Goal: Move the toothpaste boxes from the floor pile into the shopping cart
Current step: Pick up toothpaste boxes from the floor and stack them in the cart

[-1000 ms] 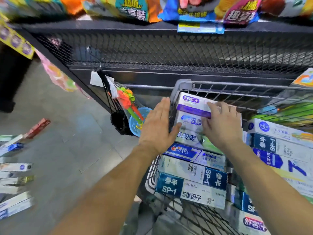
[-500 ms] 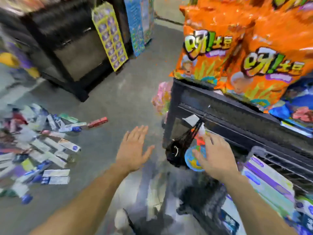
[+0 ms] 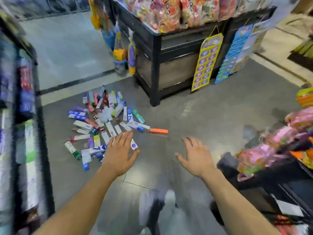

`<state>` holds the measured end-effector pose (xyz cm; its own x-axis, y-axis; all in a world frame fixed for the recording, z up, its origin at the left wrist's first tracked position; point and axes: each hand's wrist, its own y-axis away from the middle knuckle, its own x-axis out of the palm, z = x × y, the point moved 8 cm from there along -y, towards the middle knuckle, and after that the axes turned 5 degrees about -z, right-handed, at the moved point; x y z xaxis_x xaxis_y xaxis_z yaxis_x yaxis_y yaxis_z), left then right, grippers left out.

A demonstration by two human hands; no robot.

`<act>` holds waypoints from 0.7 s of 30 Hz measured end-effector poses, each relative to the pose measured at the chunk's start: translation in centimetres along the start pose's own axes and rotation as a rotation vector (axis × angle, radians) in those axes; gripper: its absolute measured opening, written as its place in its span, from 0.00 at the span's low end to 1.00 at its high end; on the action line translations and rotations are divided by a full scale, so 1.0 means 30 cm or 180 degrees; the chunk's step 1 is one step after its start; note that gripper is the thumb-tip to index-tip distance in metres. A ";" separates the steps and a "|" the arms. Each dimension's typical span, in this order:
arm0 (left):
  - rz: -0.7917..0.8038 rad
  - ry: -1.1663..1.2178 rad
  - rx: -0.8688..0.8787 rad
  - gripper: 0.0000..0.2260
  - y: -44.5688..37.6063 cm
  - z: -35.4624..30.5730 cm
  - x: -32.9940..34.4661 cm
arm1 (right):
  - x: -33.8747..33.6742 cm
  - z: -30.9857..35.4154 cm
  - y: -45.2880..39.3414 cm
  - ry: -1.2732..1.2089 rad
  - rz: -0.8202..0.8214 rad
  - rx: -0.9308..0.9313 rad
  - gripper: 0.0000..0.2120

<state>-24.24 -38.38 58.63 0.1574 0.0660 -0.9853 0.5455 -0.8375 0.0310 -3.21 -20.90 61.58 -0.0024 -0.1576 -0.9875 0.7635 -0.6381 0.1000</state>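
Blur smears the shelving [image 3: 25, 116] at frame left, while both empty, spread hands (left [image 3: 119, 153], right [image 3: 196, 158]) hover above bare floor [image 3: 211, 116] beside the toothpaste boxes [image 3: 105, 122].

Grey tiled floor [image 3: 211, 116] with a scattered toothpaste boxes pile [image 3: 105, 122], one orange box [image 3: 158, 131] just beside.

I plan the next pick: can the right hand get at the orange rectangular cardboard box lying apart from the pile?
Probably yes: the right hand is open and empty, with only bare grey floor toward the orange box.
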 end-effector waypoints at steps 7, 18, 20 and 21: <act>0.0286 -0.0100 -0.0559 0.42 -0.358 0.144 0.173 | 0.176 -0.061 -0.533 -0.0097 0.0329 -0.0432 0.41; 0.0558 0.0109 -0.1135 0.41 -1.002 0.257 0.633 | 0.620 -0.223 -1.343 -0.0049 0.0923 -0.0662 0.35; 0.0611 0.0092 -0.1124 0.40 -1.087 0.297 0.790 | 0.766 -0.226 -1.454 -0.0062 0.0997 -0.0702 0.35; 0.0615 0.0101 -0.1124 0.39 -1.130 0.320 0.877 | 0.850 -0.233 -1.507 -0.0023 0.1043 -0.0715 0.32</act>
<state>-46.51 -13.46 30.04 0.3070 -0.0531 -0.9502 0.7518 -0.5987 0.2763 -33.27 9.21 31.04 0.2610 -0.3314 -0.9067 0.8468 -0.3725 0.3798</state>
